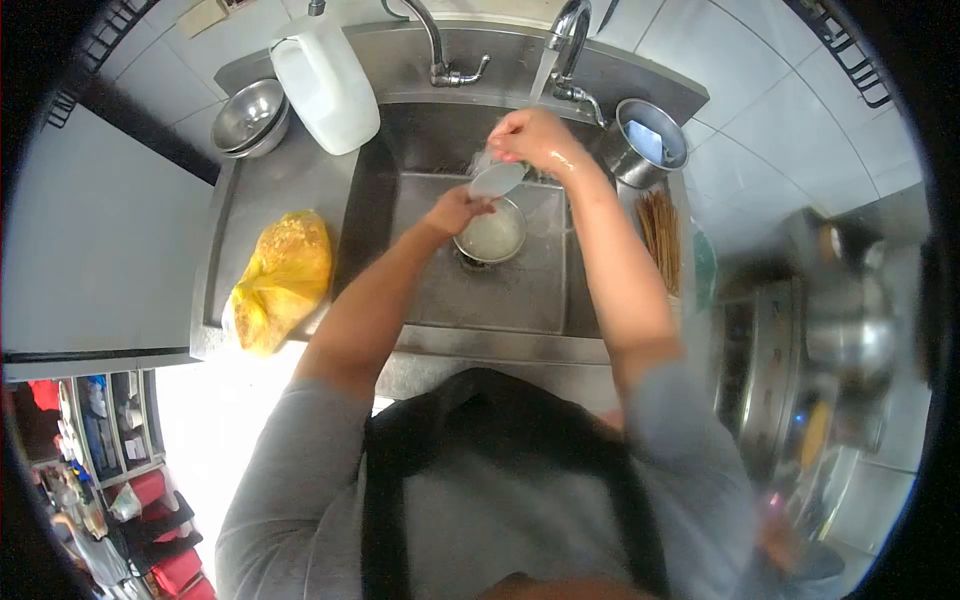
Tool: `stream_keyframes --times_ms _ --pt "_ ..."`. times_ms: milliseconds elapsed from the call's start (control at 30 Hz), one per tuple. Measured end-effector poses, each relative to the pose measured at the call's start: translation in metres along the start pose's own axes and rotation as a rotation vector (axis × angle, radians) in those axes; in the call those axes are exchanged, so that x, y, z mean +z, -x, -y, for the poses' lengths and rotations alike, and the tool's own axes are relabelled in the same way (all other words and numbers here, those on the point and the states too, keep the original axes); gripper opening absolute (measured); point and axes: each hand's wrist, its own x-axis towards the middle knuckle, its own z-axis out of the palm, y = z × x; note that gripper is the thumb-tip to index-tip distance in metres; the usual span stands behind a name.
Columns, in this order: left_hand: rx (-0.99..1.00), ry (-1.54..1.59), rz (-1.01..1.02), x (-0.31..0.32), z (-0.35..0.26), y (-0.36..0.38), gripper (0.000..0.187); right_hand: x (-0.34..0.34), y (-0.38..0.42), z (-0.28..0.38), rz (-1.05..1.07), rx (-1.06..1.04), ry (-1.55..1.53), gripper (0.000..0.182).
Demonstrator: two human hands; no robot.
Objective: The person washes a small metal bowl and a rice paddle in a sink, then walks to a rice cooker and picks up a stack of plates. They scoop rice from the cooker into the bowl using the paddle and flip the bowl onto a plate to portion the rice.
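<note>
My left hand (pixel 458 211) grips a small, pale, round piece of translucent plastic (pixel 497 180), possibly a lid or shallow cup, tilted over the sink (pixel 430 290). Just above it is my right hand (pixel 532 138), wet, with fingers curled together near the plastic piece; whatever they hold is hidden. Below both hands a round metal bowl (pixel 492 235) with cloudy whitish contents sits on the sink bottom. Water streams from the right faucet (pixel 570 35) behind my right hand.
Left of the sink are a yellow bag (pixel 283 280), a white plastic jug (pixel 325 85) and stacked metal bowls (pixel 250 115). A metal pot (pixel 645 142) holding something blue and a bundle of thin brown sticks (pixel 660 238) stand at the right. Another faucet (pixel 437 45) rises at the back.
</note>
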Motion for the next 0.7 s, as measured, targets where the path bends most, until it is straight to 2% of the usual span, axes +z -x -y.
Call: stream_keyframes --times_ms 33,67,100,167,233,267,333,400,433,500,633,700 --pt "0.079 -0.184 -0.001 0.005 -0.009 -0.013 0.023 -0.011 0.005 0.0 -0.081 -0.015 0.029 0.013" --pt "0.076 -0.278 -0.003 0.011 -0.018 -0.025 0.022 -0.022 0.009 -0.004 -0.16 -0.03 0.06 0.012" --pt "0.073 -0.372 -0.004 0.016 -0.031 -0.037 0.021 -0.03 0.003 -0.027 -0.381 -0.012 -0.082 0.012" --pt "-0.1 -0.382 -0.006 0.017 -0.08 -0.049 0.022 -0.036 -0.006 -0.07 -0.673 0.071 -0.794 0.017" --pt "-0.043 -0.815 0.037 0.005 -0.124 -0.042 0.022 -0.041 -0.023 -0.116 -0.793 0.331 -1.188 0.021" --pt "-0.015 -1.034 0.06 0.002 -0.133 -0.039 0.022 -0.044 -0.029 -0.124 -0.836 0.302 -1.293 0.022" --pt "-0.008 -1.181 0.097 -0.016 -0.125 -0.027 0.022 -0.041 -0.035 -0.126 -0.914 0.242 -1.512 0.024" --pt "-0.014 -1.339 0.147 -0.041 -0.118 -0.009 0.027 -0.043 -0.049 -0.119 -1.038 0.168 -1.506 0.02" --pt "-0.095 -1.384 0.202 -0.048 -0.119 -0.001 0.027 -0.048 -0.061 -0.12 -1.093 0.12 -1.487 0.019" --pt "-0.27 -1.458 0.302 -0.063 -0.128 0.014 0.026 -0.061 -0.082 -0.123 -1.04 0.054 -1.468 0.01" --pt "-0.301 -1.485 0.274 -0.071 -0.12 0.048 0.025 -0.086 -0.107 -0.108 -0.857 0.047 -1.397 0.024" --pt "-0.286 -1.489 0.282 -0.071 -0.126 0.071 0.026 -0.094 -0.09 -0.089 -0.657 0.048 -1.315 0.032"
